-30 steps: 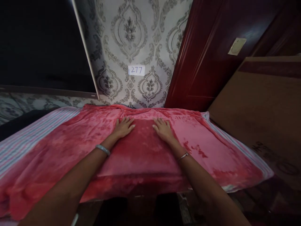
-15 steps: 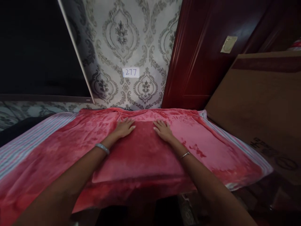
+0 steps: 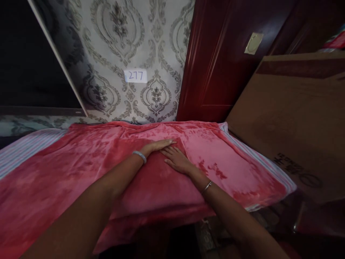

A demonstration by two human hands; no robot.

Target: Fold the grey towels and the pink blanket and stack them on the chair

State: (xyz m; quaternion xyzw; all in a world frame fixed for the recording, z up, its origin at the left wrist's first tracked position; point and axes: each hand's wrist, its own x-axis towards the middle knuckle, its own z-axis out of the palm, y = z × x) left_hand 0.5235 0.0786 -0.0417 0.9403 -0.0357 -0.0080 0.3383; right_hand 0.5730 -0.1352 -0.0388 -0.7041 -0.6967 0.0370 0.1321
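Observation:
A folded red plush cloth (image 3: 159,190) lies on a larger pink-red plush blanket (image 3: 215,151) of similar fabric. My left hand (image 3: 159,145) rests near the far edge of the folded cloth, turned on its side with its fingers stretched out to the right. Close against it, my right hand (image 3: 178,160) lies palm down on the cloth, its fingers extended and its fingertips meeting the left hand. Neither hand grips anything. Under the blanket, a striped cloth (image 3: 35,145) shows at the left and right sides.
Patterned wallpaper with a paper label marked 277 (image 3: 135,76) rises behind the blanket. A dark screen (image 3: 32,64) stands at the left. On the right are a dark red door or panel (image 3: 210,72) and a large cardboard box (image 3: 283,108).
My left hand has moved right across the folded cloth and turned on its side. My right hand has shifted slightly nearer, so the hands now meet. The view has swung a little right.

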